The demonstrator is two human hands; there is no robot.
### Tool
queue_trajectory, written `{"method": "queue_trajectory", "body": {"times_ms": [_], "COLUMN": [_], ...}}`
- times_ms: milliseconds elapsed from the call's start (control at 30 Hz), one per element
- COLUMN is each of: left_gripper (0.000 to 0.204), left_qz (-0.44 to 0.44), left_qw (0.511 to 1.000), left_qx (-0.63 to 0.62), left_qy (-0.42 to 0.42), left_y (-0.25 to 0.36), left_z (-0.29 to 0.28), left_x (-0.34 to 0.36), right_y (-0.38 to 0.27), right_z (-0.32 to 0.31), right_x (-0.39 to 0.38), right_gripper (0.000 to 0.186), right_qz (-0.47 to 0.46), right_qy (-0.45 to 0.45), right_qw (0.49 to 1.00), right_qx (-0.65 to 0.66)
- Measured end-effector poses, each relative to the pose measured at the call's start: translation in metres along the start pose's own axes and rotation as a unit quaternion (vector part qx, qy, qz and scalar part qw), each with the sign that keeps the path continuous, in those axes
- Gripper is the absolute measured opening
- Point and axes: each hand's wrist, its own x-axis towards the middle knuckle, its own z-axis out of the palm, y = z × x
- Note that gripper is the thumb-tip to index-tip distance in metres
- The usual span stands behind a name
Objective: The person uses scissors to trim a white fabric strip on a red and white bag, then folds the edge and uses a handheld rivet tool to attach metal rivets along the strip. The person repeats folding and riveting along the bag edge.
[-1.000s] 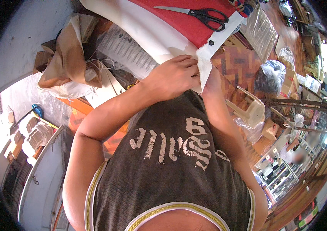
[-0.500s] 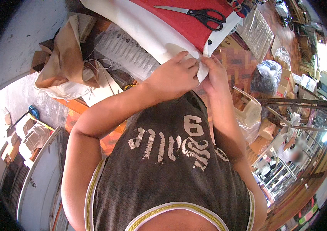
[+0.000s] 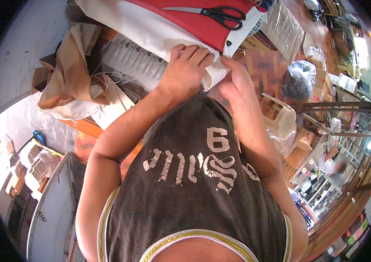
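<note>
A white cloth (image 3: pixel 128 27) with a large red panel (image 3: pixel 194 27) lies spread at the top of the view, its near edge hanging toward my body. My left hand (image 3: pixel 187 65) is closed on the white border, fingers bent over the top. My right hand (image 3: pixel 237 81) pinches the folded corner of the same cloth, thumb on top near the tip of the red panel; its other fingers are mostly hidden. Between the hands the white edge curls into a small loop. Black-handled scissors (image 3: pixel 224 16) rest on the red panel, and a small dark round piece (image 3: pixel 229 43) sits on the white border.
Under the cloth, at left, are printed sheets in clear plastic (image 3: pixel 135 61). Crumpled brown paper (image 3: pixel 69 72) stands further left. To the right are a bagged dark bundle (image 3: pixel 299 83), a cream plastic chair (image 3: pixel 281 118) and cardboard boxes (image 3: pixel 321 85). Another person (image 3: pixel 332 163) is at the far right.
My left hand has shifted left along the cloth's edge, away from my right hand. The folded corner between them now shows wider. The whole view has moved slightly.
</note>
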Motion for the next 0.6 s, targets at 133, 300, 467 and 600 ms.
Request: {"method": "queue_trajectory", "body": {"times_ms": [133, 300, 467, 600], "left_gripper": [0.048, 0.051, 0.049, 0.041], "left_qz": [0.007, 0.038, 0.063, 0.046], "left_qw": [1.000, 0.999, 0.998, 0.999], "left_qx": [0.013, -0.003, 0.008, 0.002], "left_qy": [-0.008, 0.001, 0.012, 0.006], "left_y": [-0.003, -0.010, -0.016, -0.012], "left_z": [-0.002, 0.004, 0.006, 0.004], "left_x": [0.007, 0.011, 0.015, 0.018], "right_y": [-0.002, 0.003, 0.006, 0.010], "right_z": [0.014, 0.003, 0.001, -0.004], "right_x": [-0.007, 0.000, -0.005, -0.003], "right_gripper": [0.029, 0.031, 0.035, 0.036], "right_qz": [-0.003, -0.004, 0.027, 0.034], "right_qy": [0.005, -0.008, -0.025, -0.039], "right_qw": [1.000, 1.000, 0.995, 0.993], "right_qx": [-0.009, 0.028, 0.087, 0.107]}}
